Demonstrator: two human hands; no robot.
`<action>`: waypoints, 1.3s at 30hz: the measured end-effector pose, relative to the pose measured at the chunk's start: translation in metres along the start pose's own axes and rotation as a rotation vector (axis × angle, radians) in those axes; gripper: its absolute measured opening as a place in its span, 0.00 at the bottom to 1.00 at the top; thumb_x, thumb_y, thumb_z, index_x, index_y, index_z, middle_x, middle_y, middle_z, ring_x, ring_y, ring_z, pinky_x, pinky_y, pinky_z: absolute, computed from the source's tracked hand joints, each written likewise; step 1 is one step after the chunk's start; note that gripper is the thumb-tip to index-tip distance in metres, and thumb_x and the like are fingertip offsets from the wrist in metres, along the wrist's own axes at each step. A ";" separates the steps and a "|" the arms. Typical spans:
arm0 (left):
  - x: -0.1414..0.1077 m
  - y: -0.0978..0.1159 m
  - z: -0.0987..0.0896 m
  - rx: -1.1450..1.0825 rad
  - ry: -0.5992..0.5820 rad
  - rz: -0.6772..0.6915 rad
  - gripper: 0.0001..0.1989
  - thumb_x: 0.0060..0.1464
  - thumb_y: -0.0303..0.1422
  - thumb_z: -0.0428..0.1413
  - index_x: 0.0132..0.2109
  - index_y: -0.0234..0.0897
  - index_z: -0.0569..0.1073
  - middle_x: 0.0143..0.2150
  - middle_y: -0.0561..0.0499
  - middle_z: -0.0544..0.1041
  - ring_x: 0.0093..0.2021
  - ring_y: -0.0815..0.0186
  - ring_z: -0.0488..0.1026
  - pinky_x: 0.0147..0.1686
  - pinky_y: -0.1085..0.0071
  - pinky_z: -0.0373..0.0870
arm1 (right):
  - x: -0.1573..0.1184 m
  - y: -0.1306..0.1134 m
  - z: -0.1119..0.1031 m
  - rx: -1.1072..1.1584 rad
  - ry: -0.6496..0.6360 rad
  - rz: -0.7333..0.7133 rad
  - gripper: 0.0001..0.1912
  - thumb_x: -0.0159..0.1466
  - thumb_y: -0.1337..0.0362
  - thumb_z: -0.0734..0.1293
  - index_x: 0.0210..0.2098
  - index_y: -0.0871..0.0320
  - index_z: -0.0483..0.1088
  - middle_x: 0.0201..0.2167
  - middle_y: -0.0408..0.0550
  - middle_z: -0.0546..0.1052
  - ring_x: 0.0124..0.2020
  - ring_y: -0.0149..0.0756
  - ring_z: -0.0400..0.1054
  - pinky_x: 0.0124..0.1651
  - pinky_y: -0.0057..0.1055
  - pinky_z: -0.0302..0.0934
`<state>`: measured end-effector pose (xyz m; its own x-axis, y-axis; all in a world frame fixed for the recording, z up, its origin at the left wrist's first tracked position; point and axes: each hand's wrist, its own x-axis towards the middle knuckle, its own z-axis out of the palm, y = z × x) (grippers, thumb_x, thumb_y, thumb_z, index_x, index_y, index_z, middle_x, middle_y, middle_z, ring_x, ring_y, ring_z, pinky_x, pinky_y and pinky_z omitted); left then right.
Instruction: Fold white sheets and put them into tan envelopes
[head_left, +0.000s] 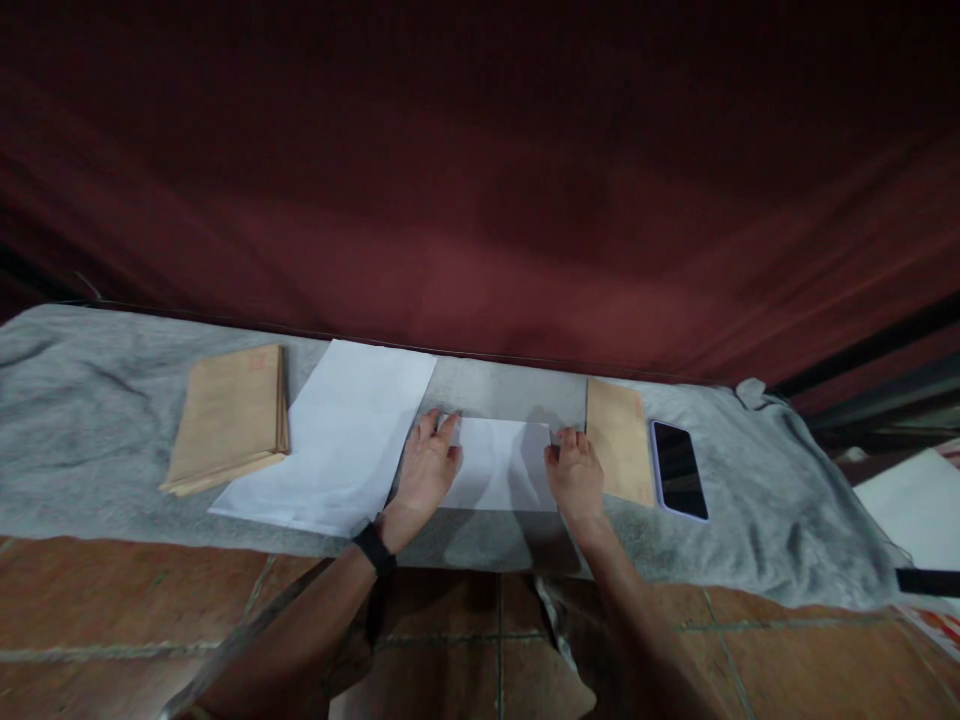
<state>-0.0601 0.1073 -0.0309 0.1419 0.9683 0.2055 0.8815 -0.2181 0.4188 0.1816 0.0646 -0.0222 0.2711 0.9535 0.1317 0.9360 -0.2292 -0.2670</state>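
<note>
A white sheet of paper [495,465], apparently folded, lies flat between my hands on the grey cloth. My left hand [427,465] rests at its left edge with fingers apart, the index finger and thumb touching the paper near the upper left corner. At the opposite edge, my right hand [576,470] has curled fingers and the thumb against the paper by the upper right corner, pinching its edge. Just right of that hand lies a single brown envelope [619,445]. Larger white sheets [349,430] are spread to the left of my left hand.
A stack of brown envelopes [229,410] sits farther left, partly against the white sheets. On the right is a phone [679,470] with a dark screen. The grey cloth [780,500] covers the long narrow surface. Behind it hangs a dark red curtain [480,250]; tiled floor [112,600] shows below.
</note>
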 end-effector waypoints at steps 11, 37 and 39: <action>-0.041 0.027 0.052 0.073 -0.099 0.371 0.31 0.65 0.27 0.44 0.73 0.26 0.55 0.74 0.33 0.57 0.76 0.52 0.48 0.73 0.49 0.50 | -0.027 -0.063 0.047 0.267 -0.056 -0.465 0.28 0.77 0.59 0.49 0.71 0.63 0.58 0.71 0.55 0.63 0.73 0.39 0.53 0.74 0.44 0.49; -0.025 -0.012 0.028 0.194 0.016 0.164 0.34 0.70 0.43 0.41 0.72 0.21 0.56 0.73 0.29 0.58 0.74 0.47 0.54 0.71 0.48 0.54 | -0.029 -0.011 0.053 -0.050 0.149 -0.332 0.35 0.76 0.51 0.51 0.72 0.73 0.53 0.71 0.68 0.59 0.72 0.51 0.53 0.71 0.51 0.50; -0.025 -0.014 0.027 0.221 0.027 0.161 0.34 0.70 0.44 0.41 0.71 0.19 0.57 0.73 0.29 0.58 0.74 0.47 0.54 0.71 0.49 0.55 | -0.030 -0.006 0.055 -0.062 0.165 -0.310 0.36 0.76 0.50 0.51 0.72 0.73 0.53 0.71 0.69 0.59 0.72 0.53 0.54 0.71 0.51 0.51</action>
<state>-0.0639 0.0897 -0.0658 0.2791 0.9189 0.2787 0.9256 -0.3347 0.1765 0.1553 0.0484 -0.0766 -0.0007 0.9363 0.3511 0.9900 0.0502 -0.1320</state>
